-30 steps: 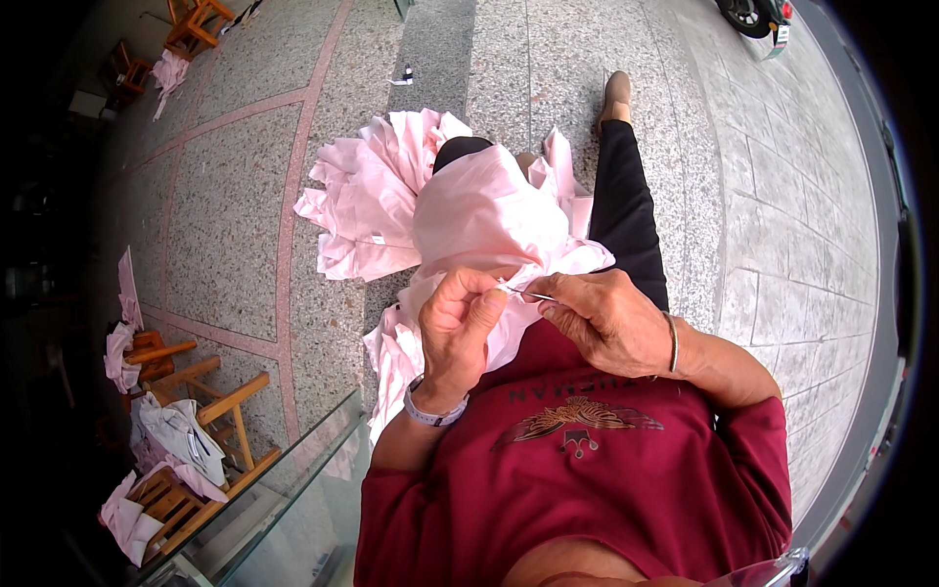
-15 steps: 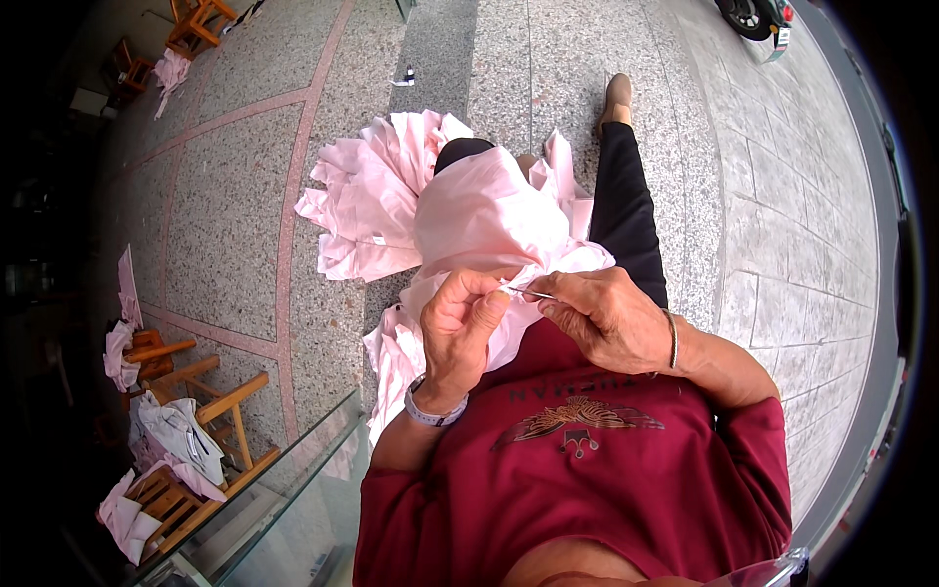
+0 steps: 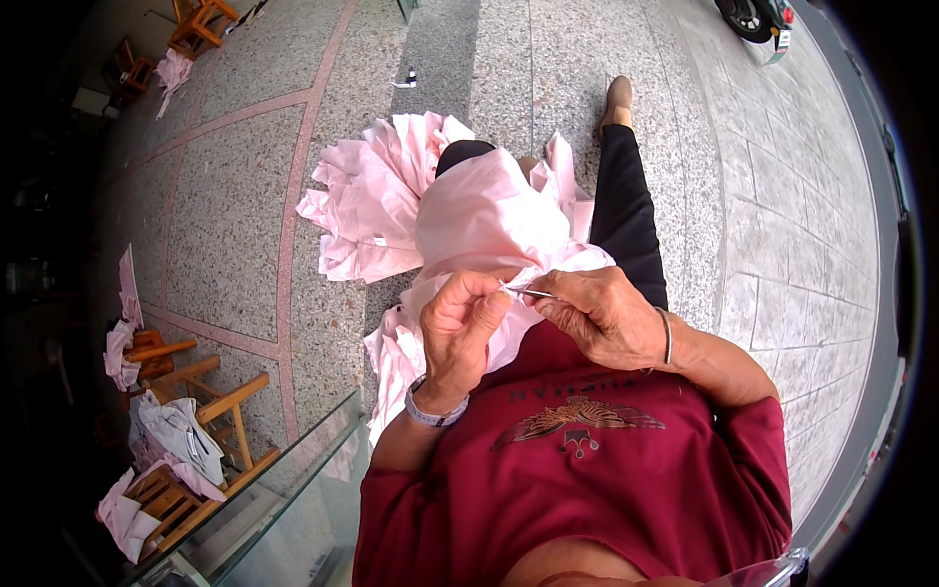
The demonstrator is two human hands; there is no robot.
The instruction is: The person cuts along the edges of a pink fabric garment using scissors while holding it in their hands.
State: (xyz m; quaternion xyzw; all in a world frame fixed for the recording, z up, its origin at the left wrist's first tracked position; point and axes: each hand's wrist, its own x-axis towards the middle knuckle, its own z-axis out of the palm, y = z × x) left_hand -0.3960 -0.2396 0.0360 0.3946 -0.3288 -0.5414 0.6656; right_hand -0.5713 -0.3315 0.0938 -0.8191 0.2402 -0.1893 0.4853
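Note:
Pale pink cloth [image 3: 489, 215], likely a garment, lies draped over my lap and raised left knee. My left hand [image 3: 460, 328] pinches a small fold of its edge between thumb and fingertips. Close beside it, my right hand [image 3: 602, 318] grips a thin, pointed metal tool [image 3: 534, 293], whose tip meets the pinched fold. Most of the tool is hidden in the right fingers, so its exact kind cannot be made out. Both hands are close together, in front of my dark red shirt [image 3: 587, 479].
A heap of pink cloth [image 3: 372, 201] spreads left of my knee. Wooden stools [image 3: 235, 421] with pink and whitish cloth stand at lower left, near a glass-edged case [image 3: 293, 499]. A wooden chair [image 3: 201, 27] is at far left, and a scooter wheel [image 3: 745, 18] at far right.
My hands stay almost in place. The metal tool and the right fingers shift very slightly at the pinched fold.

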